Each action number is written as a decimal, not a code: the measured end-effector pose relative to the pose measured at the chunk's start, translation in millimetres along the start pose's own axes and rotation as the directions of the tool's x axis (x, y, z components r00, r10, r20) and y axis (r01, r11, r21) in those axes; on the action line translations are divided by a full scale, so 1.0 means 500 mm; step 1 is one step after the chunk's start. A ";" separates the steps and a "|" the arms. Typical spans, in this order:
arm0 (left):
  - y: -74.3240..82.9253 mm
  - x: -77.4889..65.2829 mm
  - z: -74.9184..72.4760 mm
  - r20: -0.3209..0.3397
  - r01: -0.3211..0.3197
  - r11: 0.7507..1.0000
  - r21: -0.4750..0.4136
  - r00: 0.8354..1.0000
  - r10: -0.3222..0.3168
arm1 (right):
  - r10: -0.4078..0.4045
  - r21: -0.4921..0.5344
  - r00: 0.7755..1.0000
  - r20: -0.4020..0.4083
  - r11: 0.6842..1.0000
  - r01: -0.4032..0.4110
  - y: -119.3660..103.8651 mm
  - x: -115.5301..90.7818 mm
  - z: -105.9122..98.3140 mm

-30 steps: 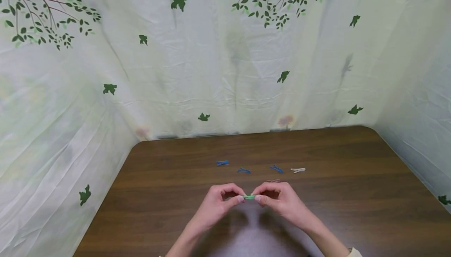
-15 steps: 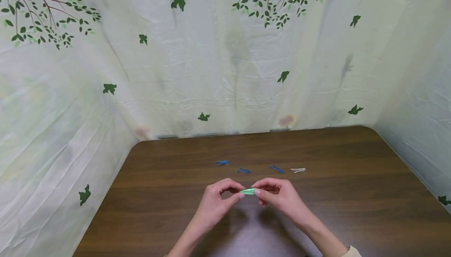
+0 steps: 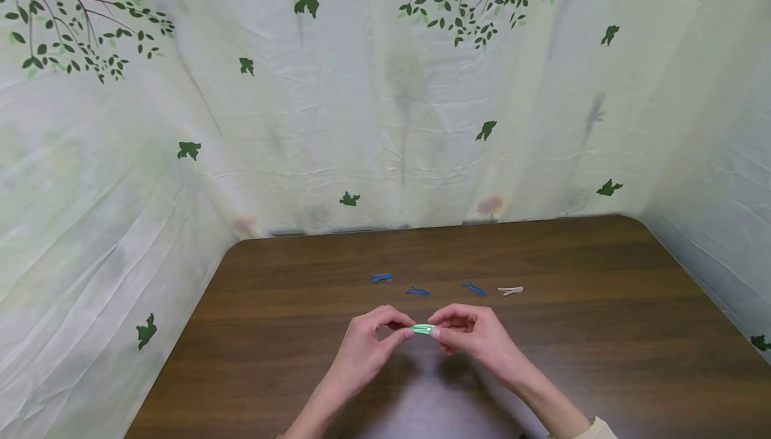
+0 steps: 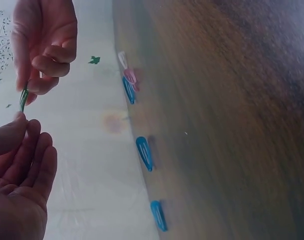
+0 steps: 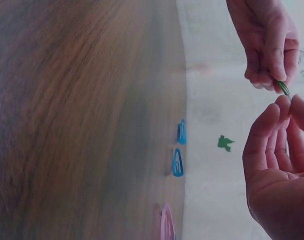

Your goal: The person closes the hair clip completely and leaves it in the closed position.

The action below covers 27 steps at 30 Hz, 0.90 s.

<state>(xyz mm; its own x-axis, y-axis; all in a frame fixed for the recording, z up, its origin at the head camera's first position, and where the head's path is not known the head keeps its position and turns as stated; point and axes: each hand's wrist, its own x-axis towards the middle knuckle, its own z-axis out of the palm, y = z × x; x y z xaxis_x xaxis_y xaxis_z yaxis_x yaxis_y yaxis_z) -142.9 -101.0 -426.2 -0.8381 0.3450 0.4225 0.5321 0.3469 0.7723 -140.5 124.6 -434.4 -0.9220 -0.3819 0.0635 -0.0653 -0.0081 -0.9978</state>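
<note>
Green and slim, one hair clip (image 3: 423, 328) is held in the air over the desk (image 3: 271, 332), an end pinched between the fingers of the left hand (image 3: 369, 342) and the other between those of the right hand (image 3: 482, 338). Next, the wrist views show a pink clip (image 4: 130, 75) on the desk. Farther out lie a white clip (image 3: 515, 290) and, to its left, three blue clips (image 3: 474, 289). Past the desk's far edge hangs a pale curtain (image 3: 289, 124) with printed leaves.
</note>
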 end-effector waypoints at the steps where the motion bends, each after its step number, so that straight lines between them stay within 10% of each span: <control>1: -0.001 0.000 0.000 0.001 0.001 1.000 0.004 1.000 -0.001 | -0.007 -0.011 1.000 0.002 1.000 0.007 0.000 0.000 0.000; 27: -0.038 -0.007 -0.023 0.068 0.085 0.991 0.103 0.993 -0.092 | -0.098 -0.362 0.995 -0.001 0.928 0.091 0.017 0.036 0.021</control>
<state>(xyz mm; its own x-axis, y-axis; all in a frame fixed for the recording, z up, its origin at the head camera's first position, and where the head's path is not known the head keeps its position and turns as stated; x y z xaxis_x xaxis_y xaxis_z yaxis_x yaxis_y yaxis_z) -151.3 -118.9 -437.2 -0.8735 0.3700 0.3164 0.4687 0.4632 0.7522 -153.6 108.1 -442.1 -0.9115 -0.3786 0.1608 -0.2827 0.2927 -0.9134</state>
